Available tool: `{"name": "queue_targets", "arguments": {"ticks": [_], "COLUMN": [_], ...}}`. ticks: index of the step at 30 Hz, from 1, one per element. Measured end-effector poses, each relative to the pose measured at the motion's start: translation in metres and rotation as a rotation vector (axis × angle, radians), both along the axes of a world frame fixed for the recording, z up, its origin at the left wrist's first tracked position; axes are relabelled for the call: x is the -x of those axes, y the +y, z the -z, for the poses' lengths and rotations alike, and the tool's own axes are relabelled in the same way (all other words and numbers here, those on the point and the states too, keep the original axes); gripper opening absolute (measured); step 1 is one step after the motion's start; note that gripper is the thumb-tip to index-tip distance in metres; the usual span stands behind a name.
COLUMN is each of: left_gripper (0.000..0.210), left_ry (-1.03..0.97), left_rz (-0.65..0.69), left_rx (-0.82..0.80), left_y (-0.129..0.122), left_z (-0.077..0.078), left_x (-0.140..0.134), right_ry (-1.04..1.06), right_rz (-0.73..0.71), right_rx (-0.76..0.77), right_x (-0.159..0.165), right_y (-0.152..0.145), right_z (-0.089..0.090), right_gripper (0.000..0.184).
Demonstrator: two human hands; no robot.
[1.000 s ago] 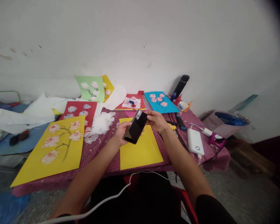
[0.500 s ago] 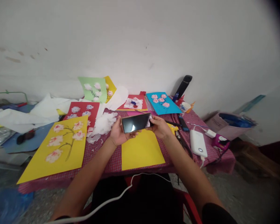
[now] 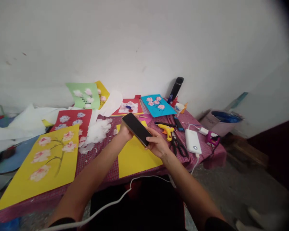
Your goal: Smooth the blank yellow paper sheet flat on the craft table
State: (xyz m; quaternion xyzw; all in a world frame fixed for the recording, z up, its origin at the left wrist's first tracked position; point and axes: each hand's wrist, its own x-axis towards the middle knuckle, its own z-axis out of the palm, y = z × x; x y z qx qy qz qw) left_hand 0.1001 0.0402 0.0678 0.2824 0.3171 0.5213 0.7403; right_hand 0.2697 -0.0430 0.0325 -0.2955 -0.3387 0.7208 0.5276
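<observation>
Both hands hold one dark phone above the middle of the desk, its screen up and unlit. The left hand grips the far end with fingers curled under the phone, so how far they are spread cannot be told. The right hand pinches the near end, thumb on the screen edge and fingers closed beneath.

Under the phone lies one plain yellow sheet, reaching the desk's near edge. At the left corner, one large yellow sheet bears a branch with about five pink paper flowers. Beyond it is one red sheet with several pale flowers, and a pile of white tissue lies between the red sheet and the plain one. Along the far edge lean one green sheet, one red sheet with a flower cluster and one blue sheet.

Toward the right edge lie one yellow glue gun, one pair of black scissors and one white power bank. One dark bottle stands at the far right corner. One white cable crosses the person's lap.
</observation>
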Motion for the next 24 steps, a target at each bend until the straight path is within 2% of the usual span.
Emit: {"name": "queue_targets", "arguments": {"ticks": [5,8,14,18,21,24], "left_gripper": [0.019,0.02,0.034,0.037,0.036,0.034], "left_ry": [0.147,0.213,0.315,0.377,0.419,0.479], "left_rz": [0.179,0.249,0.156,0.133,0.107,0.026], "left_rx": [-0.003,-0.004,-0.132,-0.125,-0.124,-0.154], "left_y": [0.004,-0.003,-0.039,-0.073,-0.097,-0.114], "left_z": [0.002,0.004,0.007,0.003,-0.001,0.004], "left_x": [-0.035,-0.035,0.009,0.038,0.056,0.073], "right_ry": [0.058,0.083,0.07,0.049,0.115,0.173], "right_rz": [0.102,0.253,0.711,0.955,1.088,1.16], "right_rx": [0.057,0.078,-0.077,-0.157,-0.196,-0.215], "right_x": [-0.03,-0.06,-0.148,-0.201,-0.22,-0.223], "right_y": [-0.018,-0.036,-0.073,-0.093,-0.105,-0.109], "right_z": [-0.001,-0.008,-0.036,-0.044,-0.042,-0.038], "right_gripper": [0.042,0.037,0.039,0.033,0.029,0.024]}}
